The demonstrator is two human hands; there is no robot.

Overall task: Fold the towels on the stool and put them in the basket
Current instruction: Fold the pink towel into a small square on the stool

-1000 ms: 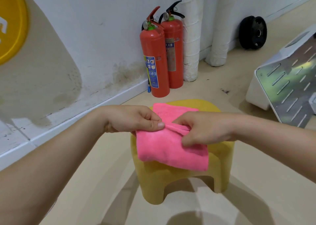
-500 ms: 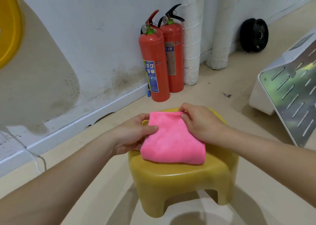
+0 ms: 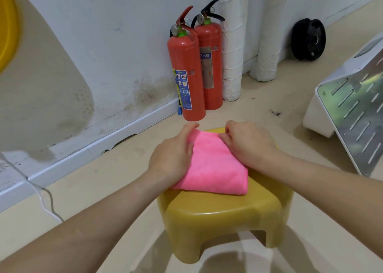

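Observation:
A pink towel (image 3: 215,165), folded into a thick rectangle, lies on the seat of a yellow plastic stool (image 3: 226,216). My left hand (image 3: 174,156) holds the towel's left edge, thumb on top and fingers reaching along to the far left corner. Over the towel's right side sits my right hand (image 3: 248,144), its curled fingers gripping the far right corner. Both hands hold the towel down on the stool. No basket shows in this view.
Two red fire extinguishers (image 3: 192,73) stand against the white wall just beyond the stool, next to wrapped white pipes (image 3: 232,44). A white and metal slotted unit (image 3: 352,111) sits on the floor at the right. A black wheel (image 3: 308,39) leans by the wall.
The towel went from hanging over the stool's front edge to lying folded flat on the seat. Both hands slid from its middle to its far corners and sides.

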